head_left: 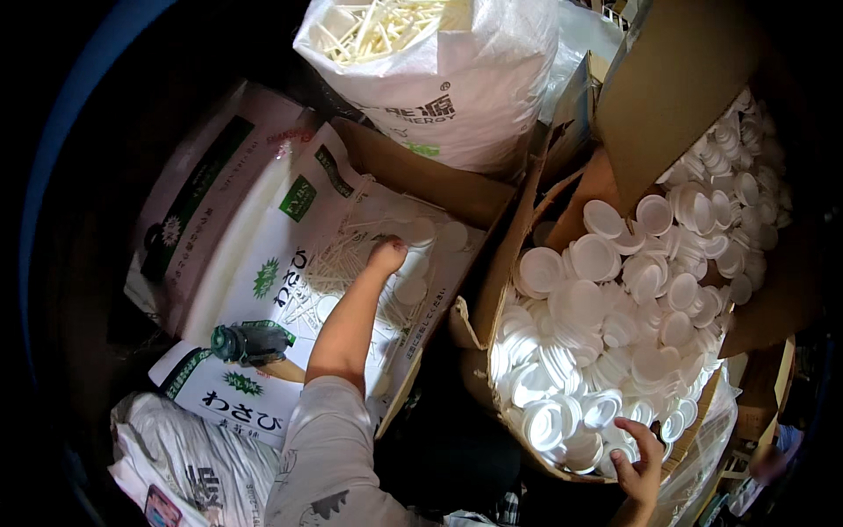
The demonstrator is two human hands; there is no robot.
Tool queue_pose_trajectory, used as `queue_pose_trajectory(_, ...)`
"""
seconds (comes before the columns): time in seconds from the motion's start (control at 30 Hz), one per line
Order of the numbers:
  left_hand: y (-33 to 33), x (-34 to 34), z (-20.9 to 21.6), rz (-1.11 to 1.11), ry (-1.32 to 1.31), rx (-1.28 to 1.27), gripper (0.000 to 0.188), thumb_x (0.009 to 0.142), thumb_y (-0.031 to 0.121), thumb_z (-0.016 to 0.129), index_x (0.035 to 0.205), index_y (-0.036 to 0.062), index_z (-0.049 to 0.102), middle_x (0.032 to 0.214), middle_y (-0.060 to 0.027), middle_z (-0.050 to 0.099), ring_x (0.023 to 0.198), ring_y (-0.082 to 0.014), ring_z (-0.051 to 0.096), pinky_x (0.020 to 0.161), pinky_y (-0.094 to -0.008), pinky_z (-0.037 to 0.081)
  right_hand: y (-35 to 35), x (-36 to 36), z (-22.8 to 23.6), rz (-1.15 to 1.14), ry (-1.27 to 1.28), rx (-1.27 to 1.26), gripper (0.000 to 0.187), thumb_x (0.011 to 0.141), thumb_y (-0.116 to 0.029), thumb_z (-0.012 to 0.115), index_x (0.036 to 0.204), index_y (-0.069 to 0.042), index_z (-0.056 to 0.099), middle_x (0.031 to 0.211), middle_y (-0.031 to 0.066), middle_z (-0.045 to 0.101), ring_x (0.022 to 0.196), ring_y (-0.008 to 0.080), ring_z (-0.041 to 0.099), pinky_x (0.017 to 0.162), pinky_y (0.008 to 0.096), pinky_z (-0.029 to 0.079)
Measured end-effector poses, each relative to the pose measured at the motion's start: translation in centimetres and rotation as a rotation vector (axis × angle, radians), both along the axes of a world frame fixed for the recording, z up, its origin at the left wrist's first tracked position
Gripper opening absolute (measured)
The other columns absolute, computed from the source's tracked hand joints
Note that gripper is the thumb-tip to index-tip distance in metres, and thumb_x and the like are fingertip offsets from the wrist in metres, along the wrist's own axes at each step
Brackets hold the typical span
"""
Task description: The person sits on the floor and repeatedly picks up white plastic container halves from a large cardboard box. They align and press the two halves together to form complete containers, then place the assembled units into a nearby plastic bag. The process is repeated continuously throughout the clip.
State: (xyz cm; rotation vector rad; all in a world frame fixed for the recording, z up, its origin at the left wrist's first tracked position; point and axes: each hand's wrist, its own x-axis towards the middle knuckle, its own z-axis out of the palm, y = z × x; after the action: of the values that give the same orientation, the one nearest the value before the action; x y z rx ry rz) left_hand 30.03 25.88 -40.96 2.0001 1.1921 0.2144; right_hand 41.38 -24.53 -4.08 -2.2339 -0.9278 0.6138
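My left hand (pixel 387 255) is closed over a printed white sheet (pixel 351 198) lining a shallow cardboard box. What its fingers hold, if anything, is hidden. Around it lie thin white sticks (pixel 338 259) and several flat white discs (pixel 410 290). At the near end of a large carton, my right hand (pixel 641 461) has thumb and forefinger apart, close to round white plastic lids (pixel 601 408). It seems to hold nothing. Lids fill this carton in a deep heap.
A white woven sack (pixel 474 88) full of pale sticks (pixel 386 26) stands behind the boxes. The carton's raised flap (pixel 676 79) leans over the lids. A dark green, bottle-like object (pixel 250 342) lies left of my arm. Another white sack (pixel 189 457) sits at the lower left.
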Motion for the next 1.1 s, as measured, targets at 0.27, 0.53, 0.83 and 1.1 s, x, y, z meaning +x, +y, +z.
queue_pose_trajectory(0.27,4.7,7.4,-3.8,0.026,0.274,0.303,0.061,0.071,0.018,0.063,0.127,0.0122,0.042,0.133,-0.0155,0.037,0.121,-0.0352,0.036,0.095,-0.0442,0.038,-2.7,3.7,-5.4,-0.422,0.023,0.249,0.037,0.083,-0.016,0.060,0.113,0.005,0.051,0.101,0.0156,0.060,0.095,0.0233,0.058,0.087,0.0330,0.042)
queue_pose_trajectory(0.53,6.9,8.2,-4.0,-0.197,0.487,0.386,0.053,0.072,0.011,0.059,0.123,0.0111,0.043,0.122,-0.0164,0.047,0.110,-0.0354,0.048,0.086,-0.0434,0.045,-0.8,4.6,-7.7,-0.548,0.072,0.212,0.030,0.086,-0.014,0.058,0.107,0.006,0.053,0.096,0.0162,0.061,0.091,0.0216,0.059,0.085,0.0315,0.043)
queue_pose_trajectory(0.83,7.6,6.3,-5.4,0.045,-0.191,0.254,0.028,0.072,0.022,0.066,0.093,0.0050,0.061,0.094,-0.0206,0.061,0.090,-0.0357,0.058,0.078,-0.0428,0.047,-0.5,4.8,-8.4,-0.541,0.069,0.208,0.026,0.086,-0.012,0.057,0.105,0.005,0.054,0.093,0.0149,0.062,0.087,0.0195,0.060,0.082,0.0295,0.044)
queue_pose_trajectory(1.1,2.8,6.3,-6.1,-0.015,0.051,0.326,0.032,0.065,0.015,0.070,0.095,0.0051,0.061,0.116,-0.0176,0.048,0.103,-0.0336,0.048,0.089,-0.0402,0.040,0.0,4.2,-8.1,-0.530,0.061,0.212,0.028,0.085,-0.015,0.059,0.104,0.005,0.055,0.092,0.0141,0.062,0.085,0.0201,0.060,0.082,0.0308,0.045)
